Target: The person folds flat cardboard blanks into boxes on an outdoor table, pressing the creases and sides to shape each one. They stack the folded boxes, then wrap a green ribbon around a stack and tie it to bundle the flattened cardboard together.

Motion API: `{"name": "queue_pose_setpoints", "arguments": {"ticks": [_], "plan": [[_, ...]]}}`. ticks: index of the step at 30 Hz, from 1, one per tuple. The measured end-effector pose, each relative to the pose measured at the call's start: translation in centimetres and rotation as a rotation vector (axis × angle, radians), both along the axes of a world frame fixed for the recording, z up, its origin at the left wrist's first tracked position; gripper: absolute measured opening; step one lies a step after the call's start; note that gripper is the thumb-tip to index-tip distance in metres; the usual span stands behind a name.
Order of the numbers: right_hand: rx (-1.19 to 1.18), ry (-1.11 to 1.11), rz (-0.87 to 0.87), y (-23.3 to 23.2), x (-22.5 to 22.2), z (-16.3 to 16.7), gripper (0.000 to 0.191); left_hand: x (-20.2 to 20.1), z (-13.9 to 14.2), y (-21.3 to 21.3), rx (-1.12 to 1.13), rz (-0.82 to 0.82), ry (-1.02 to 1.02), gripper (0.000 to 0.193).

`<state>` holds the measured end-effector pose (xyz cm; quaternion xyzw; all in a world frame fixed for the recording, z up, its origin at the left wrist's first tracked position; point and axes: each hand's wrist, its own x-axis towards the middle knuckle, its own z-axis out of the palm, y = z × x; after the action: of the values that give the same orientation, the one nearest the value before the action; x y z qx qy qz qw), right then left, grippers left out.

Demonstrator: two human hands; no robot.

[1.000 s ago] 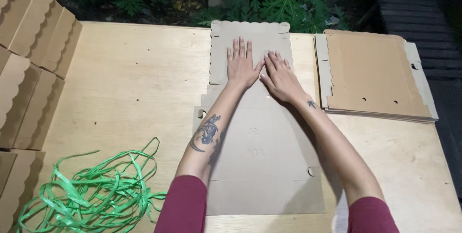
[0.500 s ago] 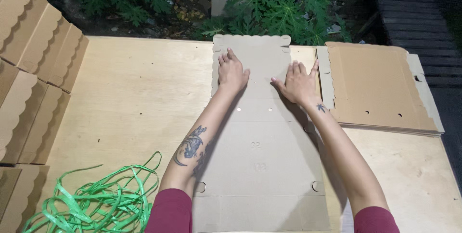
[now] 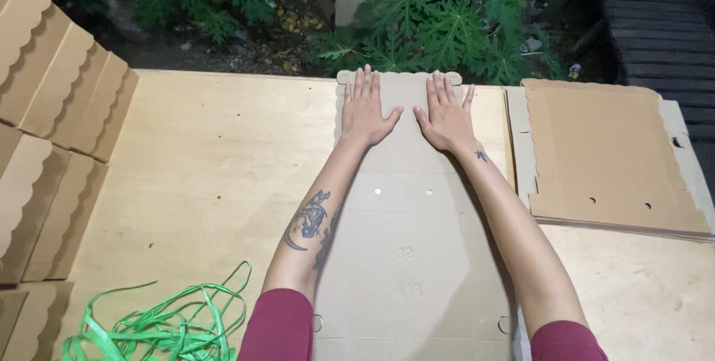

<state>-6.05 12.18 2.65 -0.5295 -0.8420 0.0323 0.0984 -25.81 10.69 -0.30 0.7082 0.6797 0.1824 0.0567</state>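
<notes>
Head view: left hand (image 3: 366,108) and right hand (image 3: 445,114) flat on tan cardboard sheet (image 3: 413,257).

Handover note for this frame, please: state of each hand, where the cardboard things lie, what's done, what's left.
Left hand and right hand: both flat, palms down on the far end of the flat cardboard blank, holding nothing.
The blank lies unfolded on the plywood table.
Stack of flat blanks at right; scalloped folded pieces at left; green strapping at near left.
Done: blank laid out.
Left: no fold yet.

1 head camera looks down, close, over the table (image 3: 186,182) — facing plants (image 3: 417,26).
</notes>
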Motion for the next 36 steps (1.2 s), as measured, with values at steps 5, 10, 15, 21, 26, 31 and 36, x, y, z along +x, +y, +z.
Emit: {"name": "queue_pose_setpoints", "arguments": {"ticks": [5, 10, 15, 21, 26, 31, 36], "plan": [[0.105, -0.025, -0.156, 0.2, 0.8, 0.0, 0.088, 0.0, -0.5, 0.8, -0.017, 0.002, -0.028, 0.102], [0.29, -0.091, -0.167, -1.3, 3.8, 1.6, 0.083, -2.8, 1.7, 0.6, 0.279, 0.066, -0.253, 0.096], [0.023, 0.252, -0.234, -2.6, 6.2, 2.9, 0.067, -6.5, 3.6, -3.6, 0.096, 0.313, -0.41, 0.07], [-0.369, 0.521, -0.348, -1.6, 5.6, 4.0, 0.054, -6.7, 3.2, -5.5, -0.083, 0.293, -0.507, 0.075], [-0.35, 0.722, -0.271, -1.4, 6.6, 6.2, 0.029, -7.0, 5.8, -4.9, -0.111, 0.292, -0.592, 0.059], [-0.121, 0.964, -0.024, -2.2, 8.0, 10.1, 0.017, -7.4, 12.2, -5.9, 0.033, 0.054, -0.904, 0.026], [0.082, 0.957, 0.165, -7.4, 10.2, 13.9, 0.017, -7.9, 16.4, -10.9, 0.219, -0.136, -0.761, 0.009]]}}
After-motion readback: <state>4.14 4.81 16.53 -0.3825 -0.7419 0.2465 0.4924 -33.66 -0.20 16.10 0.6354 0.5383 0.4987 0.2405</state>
